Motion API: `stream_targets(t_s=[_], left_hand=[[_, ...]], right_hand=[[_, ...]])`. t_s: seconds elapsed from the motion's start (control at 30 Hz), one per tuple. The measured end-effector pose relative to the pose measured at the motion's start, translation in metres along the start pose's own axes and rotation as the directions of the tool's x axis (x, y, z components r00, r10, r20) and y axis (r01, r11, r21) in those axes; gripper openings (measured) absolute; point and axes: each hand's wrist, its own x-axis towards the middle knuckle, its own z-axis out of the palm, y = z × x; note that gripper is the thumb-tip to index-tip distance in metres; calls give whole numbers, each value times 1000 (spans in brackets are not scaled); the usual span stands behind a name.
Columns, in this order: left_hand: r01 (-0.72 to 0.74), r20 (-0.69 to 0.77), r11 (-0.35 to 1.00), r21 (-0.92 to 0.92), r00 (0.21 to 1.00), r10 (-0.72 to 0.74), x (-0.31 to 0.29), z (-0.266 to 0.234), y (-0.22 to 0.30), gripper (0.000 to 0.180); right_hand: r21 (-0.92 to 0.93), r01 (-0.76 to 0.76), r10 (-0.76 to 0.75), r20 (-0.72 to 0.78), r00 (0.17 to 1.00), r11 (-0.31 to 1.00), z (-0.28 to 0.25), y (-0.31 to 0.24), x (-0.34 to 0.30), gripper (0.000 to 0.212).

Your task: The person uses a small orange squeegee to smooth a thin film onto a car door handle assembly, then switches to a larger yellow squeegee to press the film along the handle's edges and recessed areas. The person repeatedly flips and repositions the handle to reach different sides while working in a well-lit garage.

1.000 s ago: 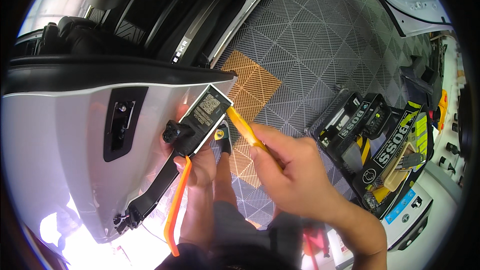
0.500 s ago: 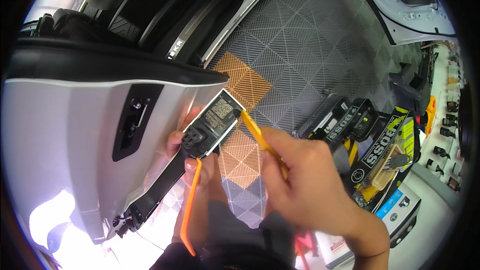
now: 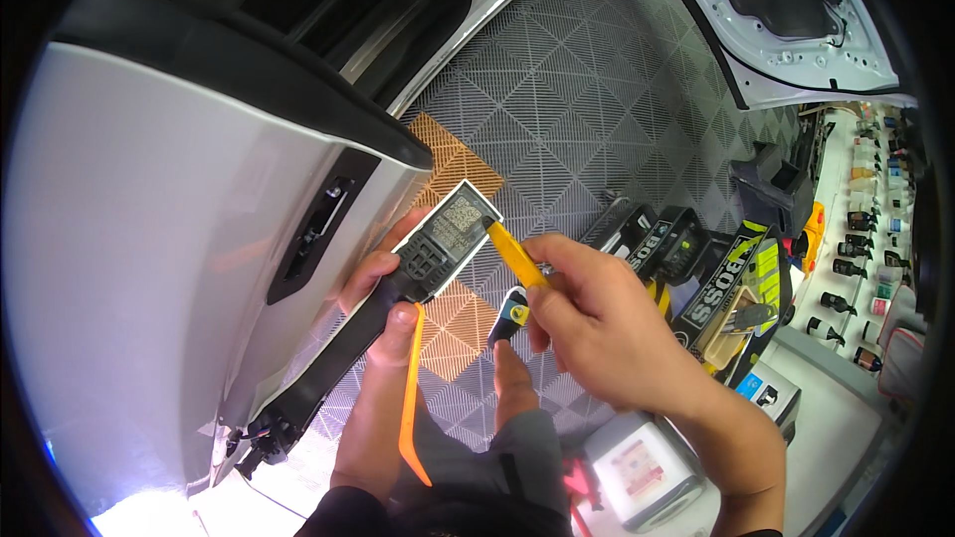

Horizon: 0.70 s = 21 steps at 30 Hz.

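Observation:
My left hand (image 3: pixel 386 273) is closed around a long black trim strip (image 3: pixel 328 370), close to its wide, white-rimmed end (image 3: pixel 445 244), which carries a printed label and ribbed black plastic. An orange pry tool (image 3: pixel 410 408) hangs down beside the left thumb; whether it is gripped or wedged there I cannot tell. In my right hand (image 3: pixel 607 323) is a yellow pry tool (image 3: pixel 515 255), its tip at the rim near the label. The strip runs down alongside a white car door (image 3: pixel 159 239) with a black recess (image 3: pixel 323 224).
Tool bags (image 3: pixel 726 288) and a black tray-like piece (image 3: pixel 771 184) lie to the right. Beyond them, a white shelf (image 3: pixel 836 259) holds several small bottles. At the upper right stands a stripped door panel (image 3: pixel 796 10). A white box (image 3: pixel 642 467) is near my right forearm.
The view has shifted, so the door and bags sit differently in it. Both hands keep their holds, and the yellow tool's tip stays at the rim.

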Motion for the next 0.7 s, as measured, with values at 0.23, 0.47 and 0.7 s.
stream_targets(t_s=[0.23,0.47,0.7], left_hand=[[-8,36,1000,8,999,7,-1,-5,-4,54],[89,16,995,-48,996,-89,-3,-3,3,55],[91,22,992,-85,996,-89,0,3,7,55]], right_hand=[[531,10,-49,60,997,847,15,37,6,27],[746,28,-50,6,999,665,108,17,-34,27],[712,-54,74,3,997,701,120,22,-19,30]])
